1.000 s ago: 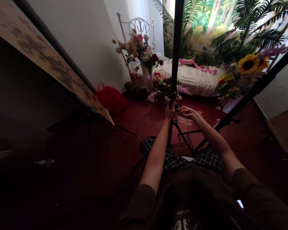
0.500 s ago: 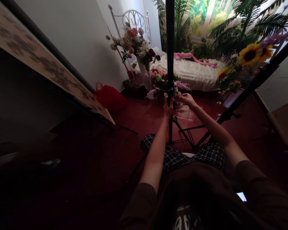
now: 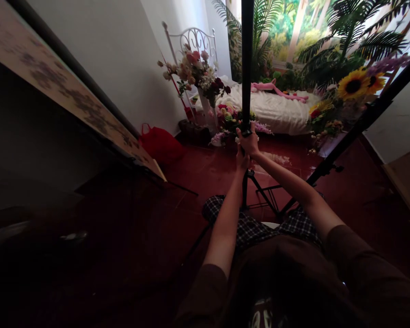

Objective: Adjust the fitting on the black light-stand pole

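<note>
A black upright stand pole [image 3: 246,68] rises in front of me, with its legs spreading out low above the floor. Lower down on it, my left hand [image 3: 242,160] is closed around the shaft. Just above, my right hand [image 3: 250,142] wraps the pole at a dark collar [image 3: 247,133], thumb on the left side and fingers on the right. The two hands nearly touch. Part of the collar is hidden behind my right hand's fingers.
At right, a second black pole [image 3: 348,132] slants upward. A patterned panel [image 3: 78,100] leans at left beside a red bag [image 3: 160,145]. Behind are flower bouquets [image 3: 200,75], a white-covered bed [image 3: 276,109], sunflowers [image 3: 354,85] and palm leaves [image 3: 348,32].
My right hand has moved left from beside the pole and closed around it at the collar. The left hand keeps its hold. The whole view has shifted slightly.
</note>
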`<state>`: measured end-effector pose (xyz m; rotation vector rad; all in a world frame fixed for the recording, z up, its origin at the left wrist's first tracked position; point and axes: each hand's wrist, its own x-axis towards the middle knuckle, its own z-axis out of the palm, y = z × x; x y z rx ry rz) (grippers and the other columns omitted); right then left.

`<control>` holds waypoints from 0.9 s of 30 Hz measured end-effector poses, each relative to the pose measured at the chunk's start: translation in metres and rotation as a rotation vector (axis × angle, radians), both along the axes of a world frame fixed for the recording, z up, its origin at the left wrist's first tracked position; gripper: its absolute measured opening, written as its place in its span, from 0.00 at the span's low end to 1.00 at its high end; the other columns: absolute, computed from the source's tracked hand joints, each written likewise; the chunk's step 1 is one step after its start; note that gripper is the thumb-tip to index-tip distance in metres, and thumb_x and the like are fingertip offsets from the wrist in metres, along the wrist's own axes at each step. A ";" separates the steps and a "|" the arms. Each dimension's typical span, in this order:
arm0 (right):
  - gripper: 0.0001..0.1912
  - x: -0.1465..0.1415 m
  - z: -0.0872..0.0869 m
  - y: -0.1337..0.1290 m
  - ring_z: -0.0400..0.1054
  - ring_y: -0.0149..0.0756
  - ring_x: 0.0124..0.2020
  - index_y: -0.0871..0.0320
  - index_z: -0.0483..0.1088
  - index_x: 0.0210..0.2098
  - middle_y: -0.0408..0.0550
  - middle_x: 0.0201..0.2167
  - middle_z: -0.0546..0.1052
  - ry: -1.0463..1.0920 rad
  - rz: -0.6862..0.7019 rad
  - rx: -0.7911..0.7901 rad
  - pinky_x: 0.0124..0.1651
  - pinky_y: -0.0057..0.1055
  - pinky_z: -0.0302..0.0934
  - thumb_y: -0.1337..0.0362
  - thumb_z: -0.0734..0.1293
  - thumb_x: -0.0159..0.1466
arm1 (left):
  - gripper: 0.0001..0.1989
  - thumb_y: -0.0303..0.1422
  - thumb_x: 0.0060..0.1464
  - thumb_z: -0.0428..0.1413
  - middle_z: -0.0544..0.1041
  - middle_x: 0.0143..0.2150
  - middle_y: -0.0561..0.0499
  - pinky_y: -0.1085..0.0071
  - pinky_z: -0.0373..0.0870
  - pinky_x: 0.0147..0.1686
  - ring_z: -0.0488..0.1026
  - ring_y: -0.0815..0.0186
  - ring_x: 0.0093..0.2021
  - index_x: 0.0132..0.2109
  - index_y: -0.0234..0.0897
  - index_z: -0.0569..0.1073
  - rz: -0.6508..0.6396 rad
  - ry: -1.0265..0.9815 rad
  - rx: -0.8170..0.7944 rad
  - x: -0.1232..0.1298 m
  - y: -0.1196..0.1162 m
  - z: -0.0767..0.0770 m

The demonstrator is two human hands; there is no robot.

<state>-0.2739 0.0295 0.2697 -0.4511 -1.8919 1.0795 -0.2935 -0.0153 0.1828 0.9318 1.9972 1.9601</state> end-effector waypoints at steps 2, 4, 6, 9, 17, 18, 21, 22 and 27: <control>0.28 -0.003 0.003 0.006 0.73 0.38 0.40 0.54 0.60 0.59 0.49 0.40 0.77 0.005 -0.001 0.007 0.46 0.36 0.68 0.50 0.67 0.63 | 0.29 0.48 0.61 0.53 0.78 0.53 0.40 0.69 0.71 0.47 0.76 0.57 0.52 0.63 0.35 0.64 0.030 -0.033 0.002 0.003 -0.002 0.005; 0.27 -0.003 0.011 0.015 0.72 0.34 0.34 0.54 0.61 0.57 0.46 0.37 0.76 0.014 0.030 0.025 0.40 0.32 0.68 0.51 0.66 0.64 | 0.27 0.50 0.62 0.51 0.78 0.52 0.43 0.70 0.71 0.45 0.77 0.60 0.49 0.61 0.39 0.65 0.043 -0.039 0.016 0.007 -0.005 0.009; 0.25 -0.001 0.023 0.022 0.70 0.32 0.31 0.54 0.61 0.57 0.44 0.35 0.75 0.024 0.059 0.050 0.37 0.31 0.68 0.52 0.66 0.64 | 0.26 0.51 0.62 0.49 0.79 0.48 0.45 0.71 0.71 0.43 0.78 0.62 0.45 0.60 0.40 0.66 0.035 -0.036 0.027 0.009 -0.006 0.010; 0.24 -0.002 0.041 0.024 0.70 0.33 0.32 0.54 0.61 0.58 0.45 0.36 0.75 0.045 0.060 0.094 0.37 0.30 0.67 0.54 0.65 0.65 | 0.29 0.54 0.61 0.48 0.80 0.43 0.44 0.71 0.71 0.40 0.78 0.63 0.39 0.59 0.38 0.67 0.023 -0.038 0.055 0.010 -0.007 0.010; 0.17 -0.015 0.056 0.010 0.73 0.36 0.35 0.54 0.60 0.56 0.50 0.38 0.75 0.030 -0.040 0.149 0.39 0.32 0.68 0.61 0.61 0.68 | 0.27 0.55 0.60 0.49 0.79 0.44 0.46 0.70 0.70 0.42 0.77 0.63 0.43 0.56 0.40 0.68 0.033 -0.036 0.109 0.012 -0.009 0.012; 0.17 -0.015 0.056 0.010 0.73 0.35 0.35 0.54 0.60 0.56 0.50 0.39 0.75 0.039 -0.042 0.144 0.39 0.32 0.68 0.61 0.61 0.69 | 0.27 0.55 0.61 0.48 0.79 0.43 0.47 0.70 0.70 0.42 0.77 0.63 0.42 0.55 0.40 0.68 0.035 -0.036 0.112 0.012 -0.008 0.012; 0.15 -0.014 0.058 0.015 0.72 0.34 0.36 0.54 0.60 0.55 0.49 0.40 0.74 0.055 -0.035 0.148 0.40 0.32 0.68 0.61 0.60 0.69 | 0.28 0.57 0.60 0.47 0.79 0.38 0.47 0.70 0.69 0.40 0.77 0.62 0.40 0.52 0.39 0.70 0.055 -0.046 0.106 0.013 -0.006 0.010; 0.15 -0.013 0.059 0.018 0.72 0.33 0.36 0.55 0.60 0.55 0.48 0.40 0.74 0.056 -0.028 0.160 0.40 0.32 0.68 0.60 0.59 0.69 | 0.28 0.58 0.59 0.47 0.79 0.36 0.47 0.70 0.69 0.39 0.77 0.62 0.38 0.50 0.39 0.71 0.067 -0.052 0.091 0.013 -0.005 0.009; 0.19 -0.012 0.062 0.030 0.71 0.29 0.34 0.58 0.59 0.54 0.43 0.35 0.72 0.043 0.009 0.244 0.42 0.30 0.67 0.53 0.60 0.69 | 0.27 0.60 0.58 0.47 0.77 0.32 0.49 0.70 0.67 0.36 0.76 0.61 0.37 0.45 0.42 0.72 0.159 -0.046 0.015 0.017 -0.002 0.009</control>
